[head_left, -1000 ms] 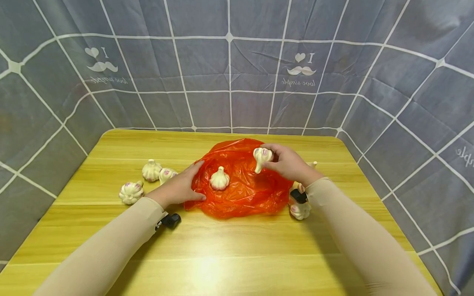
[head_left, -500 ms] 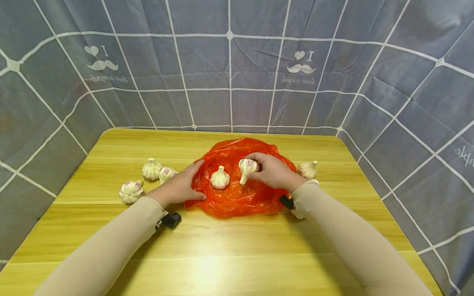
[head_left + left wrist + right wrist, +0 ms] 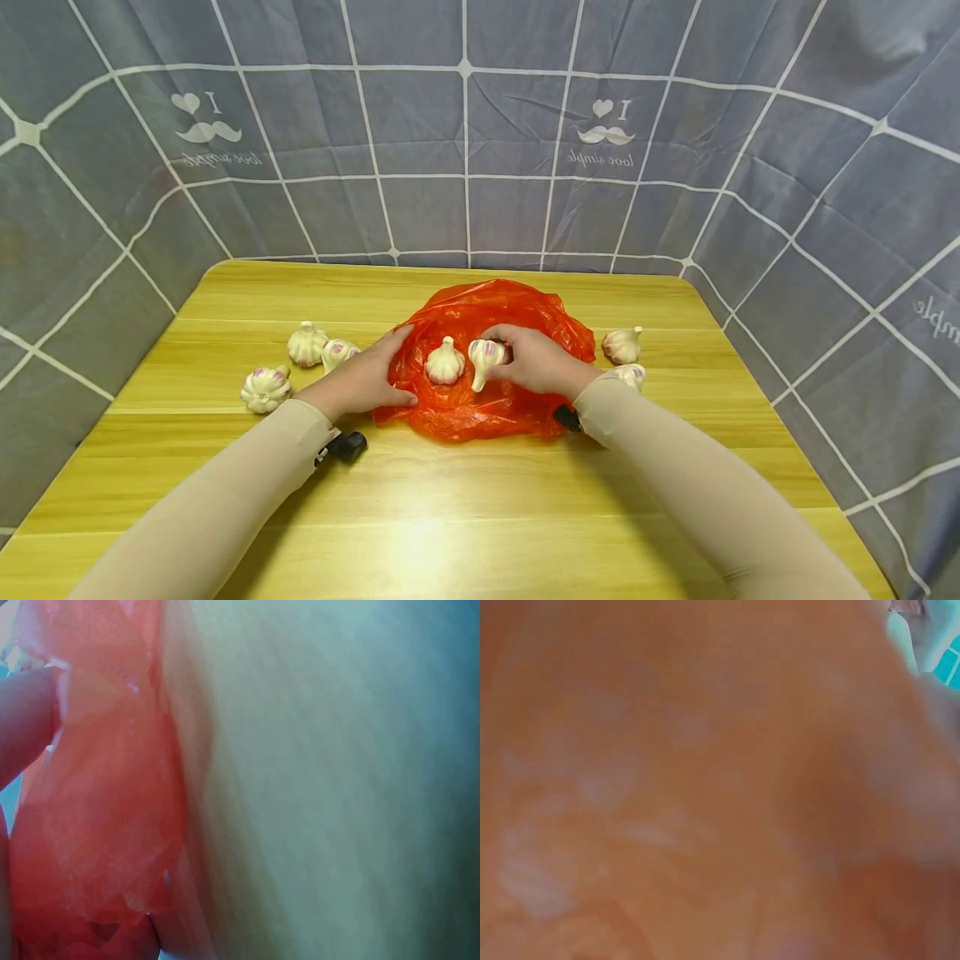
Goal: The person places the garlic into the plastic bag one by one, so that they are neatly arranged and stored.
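A crumpled red plastic bag [image 3: 510, 417] is spread on the wooden table, with one garlic bulb [image 3: 445, 362] upright on it. Just to the right of that bulb, my right hand [image 3: 536, 358] pinches another garlic bulb [image 3: 486, 360], its stem pointing down. Whether this bulb touches the bag cannot be told. At the bag's left edge rests my left hand [image 3: 363, 379], thumb and index finger spread apart; its other fingers are mostly hidden. Red film [image 3: 105, 795] lies against the left fingers in the left wrist view. Blurred red film [image 3: 667, 787] fills most of the right wrist view.
Left of the bag lie several bulbs: one garlic bulb [image 3: 266, 389] nearest, another garlic bulb [image 3: 306, 344] behind it, and a third garlic bulb [image 3: 339, 354] by the left hand. On the right are a garlic bulb [image 3: 622, 344] and a partly covered garlic bulb [image 3: 632, 376]. A grey curtain [image 3: 420, 217] surrounds the table.
My right hand has carried its garlic bulb left and down, closer to the bulb on the bag. Bulbs on the right have come into fuller view. The left hand has stayed put.
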Demonstrator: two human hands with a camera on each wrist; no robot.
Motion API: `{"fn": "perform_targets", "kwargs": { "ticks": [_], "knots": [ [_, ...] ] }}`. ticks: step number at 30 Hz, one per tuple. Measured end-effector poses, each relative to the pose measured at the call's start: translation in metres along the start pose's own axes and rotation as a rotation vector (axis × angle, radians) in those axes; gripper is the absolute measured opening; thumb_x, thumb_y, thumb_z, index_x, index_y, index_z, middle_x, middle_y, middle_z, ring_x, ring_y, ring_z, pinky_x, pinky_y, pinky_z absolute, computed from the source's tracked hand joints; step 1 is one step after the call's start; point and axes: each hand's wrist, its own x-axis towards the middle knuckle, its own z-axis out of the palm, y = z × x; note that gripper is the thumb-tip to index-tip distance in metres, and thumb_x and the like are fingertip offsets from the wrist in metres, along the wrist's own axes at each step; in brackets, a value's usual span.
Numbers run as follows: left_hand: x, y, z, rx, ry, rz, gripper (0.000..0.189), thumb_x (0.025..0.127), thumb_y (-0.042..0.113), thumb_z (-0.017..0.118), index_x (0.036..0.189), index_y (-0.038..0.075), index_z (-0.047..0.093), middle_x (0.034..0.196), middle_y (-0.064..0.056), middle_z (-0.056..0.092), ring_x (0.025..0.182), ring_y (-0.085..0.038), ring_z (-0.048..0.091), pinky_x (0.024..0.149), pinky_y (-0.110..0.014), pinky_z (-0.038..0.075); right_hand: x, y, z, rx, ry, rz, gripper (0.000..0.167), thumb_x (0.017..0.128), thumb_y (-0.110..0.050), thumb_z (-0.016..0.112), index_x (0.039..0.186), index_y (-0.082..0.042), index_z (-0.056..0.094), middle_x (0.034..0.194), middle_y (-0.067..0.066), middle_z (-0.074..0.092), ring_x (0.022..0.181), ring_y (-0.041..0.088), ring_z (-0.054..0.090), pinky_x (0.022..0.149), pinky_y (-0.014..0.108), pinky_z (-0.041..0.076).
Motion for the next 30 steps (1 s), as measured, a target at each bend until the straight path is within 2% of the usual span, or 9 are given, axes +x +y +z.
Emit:
{"fn": "perform_targets", "kwargs": {
  "ticks": [15, 24, 30],
  "knots": [
    [0.000, -0.001, 0.001, 0.007, 0.012, 0.008, 0.118, 0.084, 0.034, 0.089, 0.171, 0.018, 0.010, 0.176, -0.018, 0.016, 0.156, -0.047, 0.032, 0.125, -0.064, 0.031, 0.001, 0.000, 0.014, -0.008, -0.041, -0.015, 0.048, 0.093, -0.023, 0.082, 0.136, -0.013, 0.064, 0.118, 0.004, 0.071, 0.099, 0.020, 0.062, 0.098, 0.038, 0.056],
    [0.000, 0.000, 0.000, 0.011, 0.014, 0.001, 0.118, 0.084, 0.034, 0.088, 0.171, 0.019, 0.010, 0.177, -0.018, 0.015, 0.156, -0.048, 0.032, 0.125, -0.064, 0.032, 0.001, 0.003, 0.019, -0.014, -0.050, 0.002, 0.048, 0.093, -0.027, 0.082, 0.136, -0.017, 0.064, 0.125, 0.003, 0.070, 0.108, 0.022, 0.064, 0.107, 0.043, 0.054],
    [-0.001, 0.000, 0.000, 0.012, 0.014, 0.002, 0.118, 0.084, 0.035, 0.088, 0.171, 0.018, 0.010, 0.176, -0.018, 0.015, 0.156, -0.048, 0.032, 0.125, -0.065, 0.031, 0.001, 0.004, 0.022, 0.006, -0.063, 0.012, 0.048, 0.092, -0.025, 0.083, 0.136, -0.016, 0.064, 0.125, 0.003, 0.070, 0.109, 0.022, 0.064, 0.107, 0.042, 0.055]
  ]
}}
